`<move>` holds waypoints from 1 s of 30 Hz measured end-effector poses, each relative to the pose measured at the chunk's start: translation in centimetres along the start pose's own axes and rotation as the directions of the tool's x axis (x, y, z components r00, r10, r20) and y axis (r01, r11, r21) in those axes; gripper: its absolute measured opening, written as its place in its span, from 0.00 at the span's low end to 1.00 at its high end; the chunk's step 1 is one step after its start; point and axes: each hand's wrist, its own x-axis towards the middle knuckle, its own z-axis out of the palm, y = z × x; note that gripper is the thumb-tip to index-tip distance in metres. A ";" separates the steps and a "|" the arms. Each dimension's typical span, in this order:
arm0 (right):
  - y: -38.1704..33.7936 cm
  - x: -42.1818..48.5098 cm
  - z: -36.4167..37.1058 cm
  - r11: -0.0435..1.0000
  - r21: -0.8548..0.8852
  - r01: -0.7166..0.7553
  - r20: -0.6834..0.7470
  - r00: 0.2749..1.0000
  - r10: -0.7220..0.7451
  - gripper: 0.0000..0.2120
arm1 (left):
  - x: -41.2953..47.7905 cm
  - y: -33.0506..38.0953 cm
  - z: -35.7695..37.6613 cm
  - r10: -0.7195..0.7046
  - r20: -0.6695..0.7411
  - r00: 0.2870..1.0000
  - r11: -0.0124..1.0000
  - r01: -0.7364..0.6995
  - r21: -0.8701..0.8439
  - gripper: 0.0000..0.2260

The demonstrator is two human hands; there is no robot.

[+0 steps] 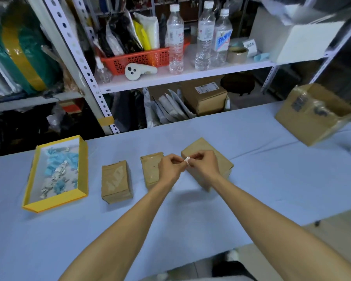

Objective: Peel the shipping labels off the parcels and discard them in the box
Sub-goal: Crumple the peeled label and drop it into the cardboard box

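Three brown parcels lie in a row on the pale blue table: a left parcel, a middle parcel and a larger right parcel. Above the gap between the middle and right parcels, my left hand and my right hand meet fingertip to fingertip, both pinching a small white scrap of label. At the left stands the yellow-rimmed box, which holds several crumpled white and blue label scraps.
A bigger taped cardboard carton sits at the table's far right. Behind the table stands a metal shelf with water bottles, an orange basket, tape rolls and another carton below. The table's front edge runs diagonally at lower right.
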 end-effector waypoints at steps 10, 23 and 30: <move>0.9 3.6 -10.0 0.994 -0.106 0.003 -0.067 0.998 -0.010 0.03 | -0.2 5.0 9.9 0.033 -0.017 0.999 0.996 -0.032 0.083 0.06; 2.1 8.3 -22.1 0.989 -0.126 -0.079 -0.111 0.992 0.065 0.03 | 0.8 9.4 22.4 0.110 0.022 0.994 0.982 -0.112 0.155 0.04; 3.2 8.6 -24.0 0.984 -0.120 -0.129 -0.200 0.974 0.103 0.05 | 1.3 9.5 25.0 0.101 0.119 0.988 0.986 -0.116 0.120 0.04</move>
